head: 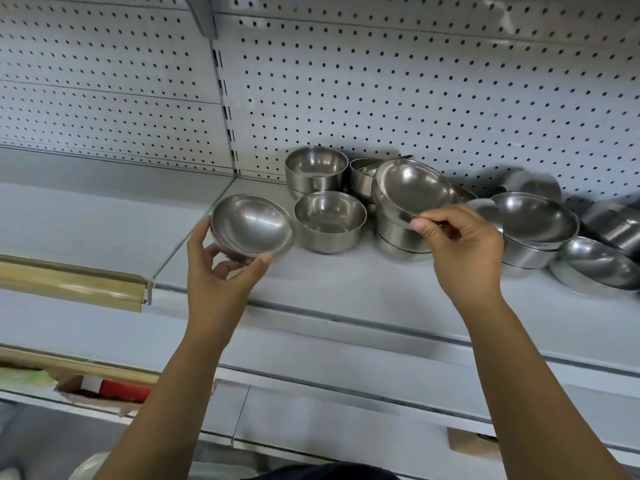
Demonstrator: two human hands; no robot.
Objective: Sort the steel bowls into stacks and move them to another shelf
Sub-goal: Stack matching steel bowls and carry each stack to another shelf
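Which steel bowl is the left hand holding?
The shallow bowl farthest left; the left hand cups it from below. The right hand pinches the rim of a tilted bowl.

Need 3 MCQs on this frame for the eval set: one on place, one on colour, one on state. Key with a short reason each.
1. The left hand holds the left bowl where?
A. left of the standing bowls on the shelf
B. hung on the back wall
C. on the floor

2. What colour is the packet in the cardboard box at lower left?
A. blue
B. red
C. black

3. The right hand pinches the right bowl. How does it sit?
A. upside down
B. flat on the shelf
C. tilted, hollow towards the camera

Key:
1 A: it is held beside the leftmost standing bowl.
2 B: the packet is plainly red.
3 C: its rim slants and the whole inside shows.
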